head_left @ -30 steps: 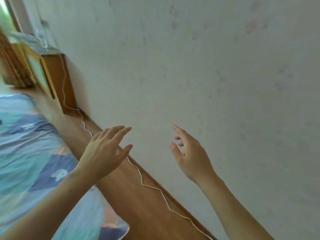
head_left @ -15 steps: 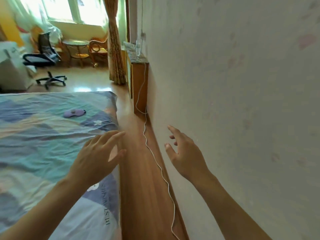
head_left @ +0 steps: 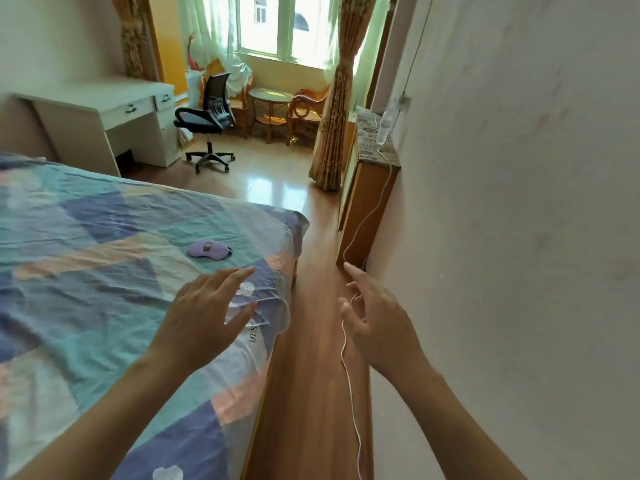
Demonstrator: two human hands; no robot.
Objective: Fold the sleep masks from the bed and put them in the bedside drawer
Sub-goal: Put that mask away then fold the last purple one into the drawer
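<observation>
1. Swung left and down since the earlier frames: first mostly bare wall, then the bed edge, now the whole room beyond the bed point(head_left: 104, 244), with a window, a white desk point(head_left: 104, 112) and a black office chair point(head_left: 207, 116) come into sight.
2. Left hand point(head_left: 204, 313) raised over the bed's near corner, fingers spread wide, nothing held. Right hand point(head_left: 377, 323) over the floor strip beside the bed, fingers loosely open, also empty.
3. Purple sleep mask point(head_left: 209, 250) lying flat and unfolded on the patchwork bedspread, just beyond the left hand's fingertips and apart from them. Only one mask visible.
4. Step in hand, judged: approach to the mask, pick-up not yet begun. Next move likely a forward reach with the left hand, a pinch on the thin fabric, then a fold in half.
5. No bedside drawer identifiable; possibly outside the view.
6. Room for moving: narrow wooden floor strip point(head_left: 311, 341) between the bed and the wall point(head_left: 519, 237). White cable point(head_left: 349, 375) trailing along the floor beside the bed, passing behind the right hand; a snag risk. Wooden cabinet point(head_left: 363, 209) against the wall past the bed's far corner, narrowing the passage. Bed surface around the mask open.
</observation>
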